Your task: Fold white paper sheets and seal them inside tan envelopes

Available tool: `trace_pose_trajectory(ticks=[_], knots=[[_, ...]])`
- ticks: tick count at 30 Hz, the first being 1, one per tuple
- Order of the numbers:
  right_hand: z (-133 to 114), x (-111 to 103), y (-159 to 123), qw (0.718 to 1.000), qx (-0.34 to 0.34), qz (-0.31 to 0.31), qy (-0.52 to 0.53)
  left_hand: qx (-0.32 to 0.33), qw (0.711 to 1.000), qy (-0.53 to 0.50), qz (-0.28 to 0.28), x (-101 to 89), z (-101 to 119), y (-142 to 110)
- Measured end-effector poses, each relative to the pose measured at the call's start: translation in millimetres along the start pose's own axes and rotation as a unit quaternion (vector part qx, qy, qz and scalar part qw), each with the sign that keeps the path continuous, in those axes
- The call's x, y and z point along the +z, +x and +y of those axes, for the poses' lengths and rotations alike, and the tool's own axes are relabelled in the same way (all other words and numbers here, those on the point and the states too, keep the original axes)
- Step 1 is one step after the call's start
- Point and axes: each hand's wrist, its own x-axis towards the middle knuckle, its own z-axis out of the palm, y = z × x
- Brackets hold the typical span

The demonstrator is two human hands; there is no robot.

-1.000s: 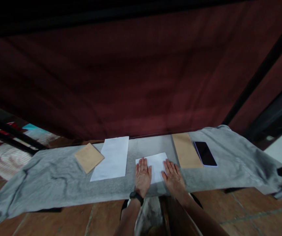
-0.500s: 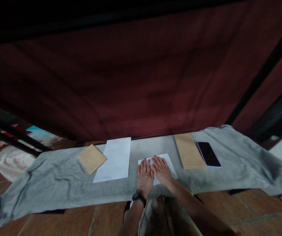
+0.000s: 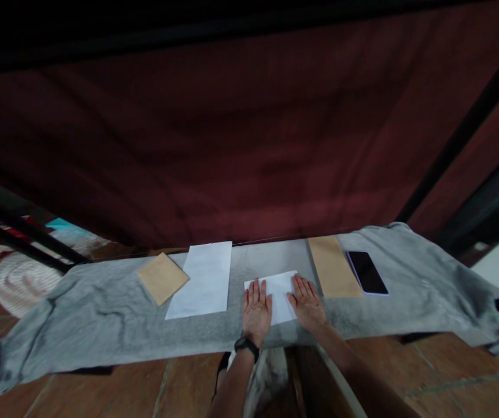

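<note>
A folded white sheet of paper (image 3: 279,288) lies on the grey cloth (image 3: 101,319) that covers a long narrow table. My left hand (image 3: 257,310), with a black band on its wrist, lies flat on the sheet's left part, fingers stretched out. My right hand (image 3: 307,303) lies flat on the sheet's right edge, fingers also stretched out. Neither hand holds anything.
A larger white sheet (image 3: 203,279) and a small tan envelope (image 3: 162,277) lie to the left. To the right are a long tan envelope (image 3: 333,266) and a dark phone (image 3: 366,272). A dark red curtain (image 3: 240,139) hangs behind the table. Brown floor tiles (image 3: 114,392) show below.
My right hand slid left across the folded sheet beside my left hand, then back out to the sheet's right edge. My left hand stayed in place.
</note>
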Motion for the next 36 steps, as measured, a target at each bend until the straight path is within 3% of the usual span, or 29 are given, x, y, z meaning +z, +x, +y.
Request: trace_pose_trajectory(ticks=[7, 14, 21, 32, 36], knots=[[4.2, -10.5, -19.3, 0.998, 0.018, 0.057, -0.005, 0.0, 1.0, 0.003, 0.004, 0.8, 0.1, 0.5], [-17.6, -32.6, -48.7, 0.994, -0.098, 0.027, 0.03, -0.002, 1.0, 0.0, -0.004, 0.2, 0.3, 1.1], [-9.8, -44.8, -61.4, 0.997, -0.066, 0.033, -0.011, -0.003, 1.0, -0.012, 0.015, 2.8, -1.7, -0.3], [-9.6, -45.6, -63.7, 0.998, -0.049, 0.035, -0.02, -0.045, 0.995, -0.013, 0.091, 5.9, -36.5, -44.4], [-10.5, -45.9, -63.8, 0.998, -0.045, 0.032, -0.011, -0.082, 0.991, -0.012, 0.107, -4.5, -21.6, -53.3]])
